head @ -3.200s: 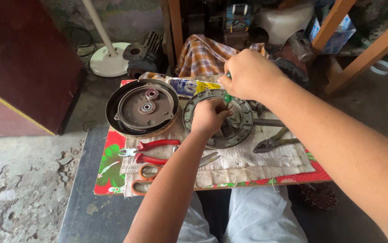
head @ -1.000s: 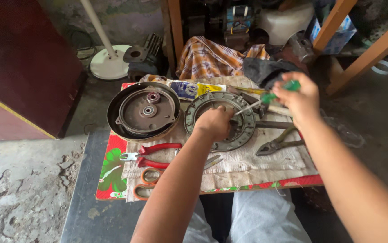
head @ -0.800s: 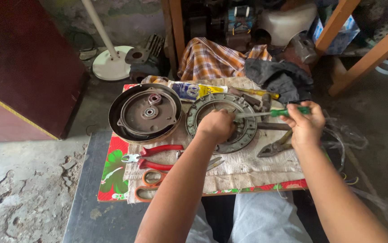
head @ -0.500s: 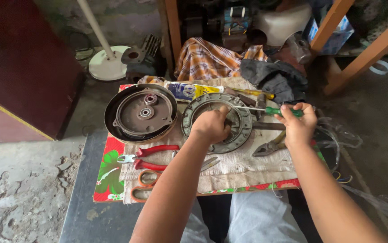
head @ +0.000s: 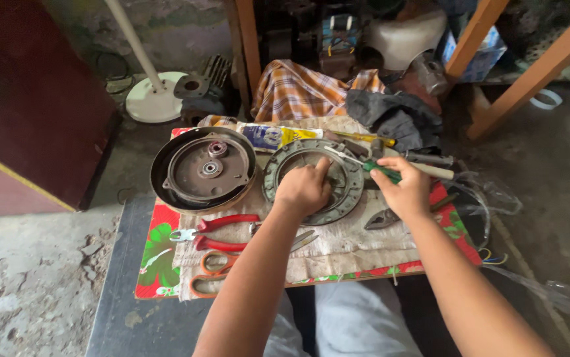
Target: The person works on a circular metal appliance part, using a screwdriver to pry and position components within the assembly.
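The left hand (head: 303, 188) has its fingers curled in, knuckles up, pressing down on the round grey metal housing (head: 313, 180) — the forefinger points up toward the far rim, and the rest are bunched on the middle of the disc. Whether anything small sits under those fingers I cannot tell.

The right hand (head: 404, 190) is closed round a green-handled screwdriver (head: 371, 166); the thumb and first fingers pinch the handle, and the thin shaft runs left and away across the housing's upper right edge.

The housing lies flat at the middle of a pale, stained cloth (head: 338, 248) spread over a small board with a red flowered covering (head: 159, 248). Just beside it on the left sits a second round piece, a dark dish-shaped cover (head: 203, 168) with a bearing hub in its centre.

Nearer the person, below that cover, lie red-handled pliers (head: 215, 233), and below those a pair of orange-handled scissors (head: 212, 274). By the right wrist a pair of dark metal pliers (head: 384, 218) rests on the cloth. Along the far edge lies a blue and yellow tube (head: 271, 137), and behind it a checked orange cloth (head: 304, 89) is bunched next to a dark grey rag (head: 390, 119). A white fan base (head: 156, 104) stands on the concrete floor — well apart, at the upper left.
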